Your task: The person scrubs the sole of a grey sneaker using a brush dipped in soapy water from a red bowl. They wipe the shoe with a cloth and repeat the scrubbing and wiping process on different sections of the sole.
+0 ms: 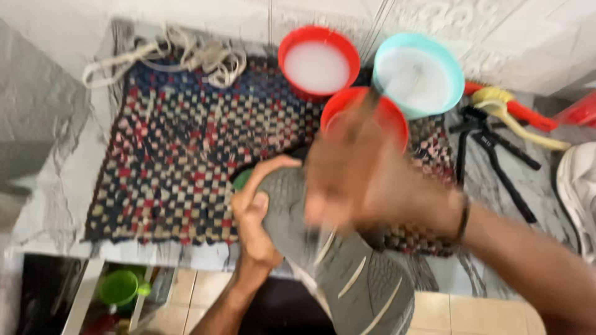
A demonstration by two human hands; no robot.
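The right hand (354, 177) is smearing into motion blur over the shoe (335, 260), leaving its fingers and whatever they are holding impossible to make out. The blur is hiding part of the nearest red bowl (366, 115). The shoe's heel is running off the bottom edge. A white shoe (580, 192) is being cropped at the right edge, and a green cup (121, 288) below the surface (56, 186) is showing only in part.

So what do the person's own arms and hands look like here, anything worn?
Both forearms are bare, with no sleeves in view and no gloves. The right hand is heavily motion-blurred; a thin dark band circles its wrist. The left hand is sharper, and no ring or band shows on it or its wrist.
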